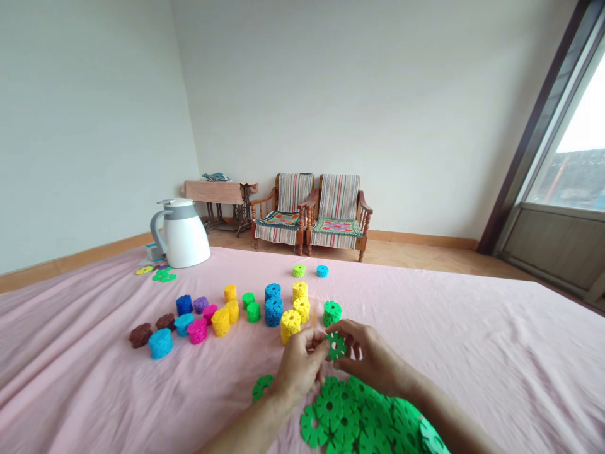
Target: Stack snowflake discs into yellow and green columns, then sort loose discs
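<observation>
Between my two hands is a green notched plastic disc (337,346) with a hole in its middle. My left hand (304,359) pinches its left edge between thumb and fingers. My right hand (371,354) has its thumb and fingers curled around the right edge. Below them spreads a loose heap of green discs (373,416), partly covered by my right forearm. One separate green disc (263,387) lies left of my left wrist, partly hidden. Just beyond my hands stand a stack of green discs (332,313) and a stack of yellow discs (290,326).
Several stacks in blue (273,312), orange-yellow (220,322), pink (197,330), light blue (161,343) and brown (140,335) stand on the pink cloth (472,353). A white jug (186,236) stands at the far left. Two wooden armchairs (338,214) are beyond the cloth's edge.
</observation>
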Action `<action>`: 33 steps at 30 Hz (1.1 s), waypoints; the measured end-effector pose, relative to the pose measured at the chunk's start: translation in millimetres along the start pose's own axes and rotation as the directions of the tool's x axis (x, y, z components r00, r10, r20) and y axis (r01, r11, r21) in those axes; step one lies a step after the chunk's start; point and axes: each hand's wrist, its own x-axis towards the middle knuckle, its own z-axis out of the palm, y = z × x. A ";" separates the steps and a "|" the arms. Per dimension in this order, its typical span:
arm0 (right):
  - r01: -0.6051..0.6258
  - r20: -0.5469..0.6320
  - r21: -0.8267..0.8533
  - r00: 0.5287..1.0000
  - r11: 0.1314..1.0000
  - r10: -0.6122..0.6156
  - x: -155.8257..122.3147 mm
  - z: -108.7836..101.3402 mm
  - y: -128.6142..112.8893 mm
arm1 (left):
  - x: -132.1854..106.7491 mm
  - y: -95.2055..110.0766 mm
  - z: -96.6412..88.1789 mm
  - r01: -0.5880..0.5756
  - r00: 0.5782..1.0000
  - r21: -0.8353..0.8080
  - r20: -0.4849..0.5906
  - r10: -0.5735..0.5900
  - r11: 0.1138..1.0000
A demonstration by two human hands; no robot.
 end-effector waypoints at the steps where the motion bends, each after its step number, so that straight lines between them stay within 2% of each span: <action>1: -0.001 -0.008 -0.012 1.000 1.000 0.001 -0.2 0.6 0.2 | 0.2 0.2 -0.4 0.015 1.000 -0.015 0.004 -0.015 1.000; 5: -0.005 -0.042 -0.076 0.999 0.997 0.001 2.6 0.7 5.5 | 0.5 -0.8 -0.3 0.034 0.999 -0.048 0.017 -0.033 0.998; 7: -0.031 -0.152 -0.124 0.988 0.992 0.012 8.6 -1.8 11.7 | 0.2 -1.2 0.5 0.030 1.000 -0.047 0.010 -0.029 0.998; 10: -0.124 -0.355 -0.165 0.933 0.978 0.058 23.3 -7.9 23.1 | -1.1 -0.1 1.6 0.036 0.999 -0.023 0.009 -0.036 0.999; 13: -0.156 -0.427 -0.156 0.901 0.975 0.076 39.1 -11.0 32.3 | -2.9 1.7 2.2 0.052 0.999 0.000 0.016 -0.052 0.999; 20: -0.153 -0.448 -0.190 0.892 0.970 0.053 58.4 1.3 41.2 | -3.5 -0.9 3.5 0.071 0.997 0.049 0.026 -0.073 0.996; 28: -0.153 -0.416 -0.198 0.908 0.968 0.058 60.2 5.6 54.8 | -2.1 -1.8 3.4 0.073 0.997 0.086 0.026 -0.075 0.994; 33: -0.162 -0.404 -0.201 0.912 0.966 0.069 59.7 6.9 55.2 | -3.1 -0.3 3.2 0.079 0.996 0.081 0.030 -0.082 0.994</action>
